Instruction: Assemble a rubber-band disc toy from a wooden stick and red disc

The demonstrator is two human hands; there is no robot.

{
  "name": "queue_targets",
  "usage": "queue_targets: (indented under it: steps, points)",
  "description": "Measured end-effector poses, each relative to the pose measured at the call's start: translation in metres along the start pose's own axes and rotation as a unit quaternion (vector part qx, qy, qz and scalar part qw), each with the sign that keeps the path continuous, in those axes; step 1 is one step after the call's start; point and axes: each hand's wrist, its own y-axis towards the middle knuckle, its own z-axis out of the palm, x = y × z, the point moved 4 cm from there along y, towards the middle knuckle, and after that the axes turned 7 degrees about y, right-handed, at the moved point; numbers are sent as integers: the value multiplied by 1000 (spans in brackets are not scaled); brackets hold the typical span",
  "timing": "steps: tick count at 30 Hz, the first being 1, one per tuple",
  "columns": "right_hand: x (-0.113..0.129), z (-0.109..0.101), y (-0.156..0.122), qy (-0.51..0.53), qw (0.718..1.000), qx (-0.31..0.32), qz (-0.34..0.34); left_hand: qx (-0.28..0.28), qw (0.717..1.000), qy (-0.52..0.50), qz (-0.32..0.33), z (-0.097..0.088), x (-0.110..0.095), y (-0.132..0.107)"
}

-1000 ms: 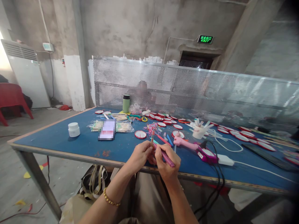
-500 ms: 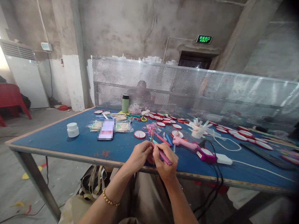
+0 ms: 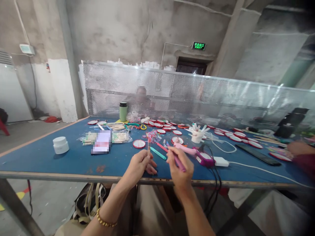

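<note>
In the head view, we see the left hand (image 3: 139, 167) pinching a narrow wooden stick (image 3: 149, 149) with a reddish top, held nearly upright above the near edge of the table (image 3: 78, 164). Its lower end disappears behind the fingers, so we cannot tell how far down it goes.

The right hand (image 3: 181, 168), apart from the left, is closed around a purple marker (image 3: 180, 163) slanting across the palm; our own fingers cover its forward end, and we cannot make out whether its tip is bare.

Between the hands and a little beyond, a teal marker (image 3: 158, 153) lies on the table beside a red pen (image 3: 161, 147), whose near end stops close to the right hand. A pink tool (image 3: 185, 149) is partly hidden behind that hand.

Past the stick, colourful strands (image 3: 153, 135) form a tangle too fine to separate. The phone (image 3: 101, 143) has its screen pixelated. Behind the perforated panel (image 3: 110, 95), a person shows only dimly, and at the right a blurred sleeve (image 3: 304, 161) is cut off by the frame.
</note>
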Motion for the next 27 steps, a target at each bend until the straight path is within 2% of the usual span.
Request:
queue_targets:
  steps: [2, 5, 8, 12, 14, 17, 22, 27]
  points:
    - [-22, -19, 11, -20, 999, 29, 37, -21, 1000, 0, 2, -1, 1, 0]
    - [-54, -28, 27, -66, 982, 176, 24, -43, 999, 1, 10, -3, 2, 1]
    - [-78, -14, 41, -137, 938, 318, -21, -41, 999, 13, 10, -3, 2, 3]
    - [-97, 21, 55, -261, 847, 454, -85, -30, 999, 30, 15, -2, 1, 4]
    - [-100, 34, 58, -269, 831, 477, -99, -26, 999, 33, 16, -2, -1, 3]
    - [-94, 45, 54, -257, 822, 496, -112, -21, 999, 34, 15, -1, -2, 1]
    - [-85, 44, 38, -211, 814, 526, -129, -17, 999, 33, 17, 0, 0, 2]
    - [-104, 41, 36, -188, 804, 547, -133, -16, 999, 28, 17, 0, 3, 5]
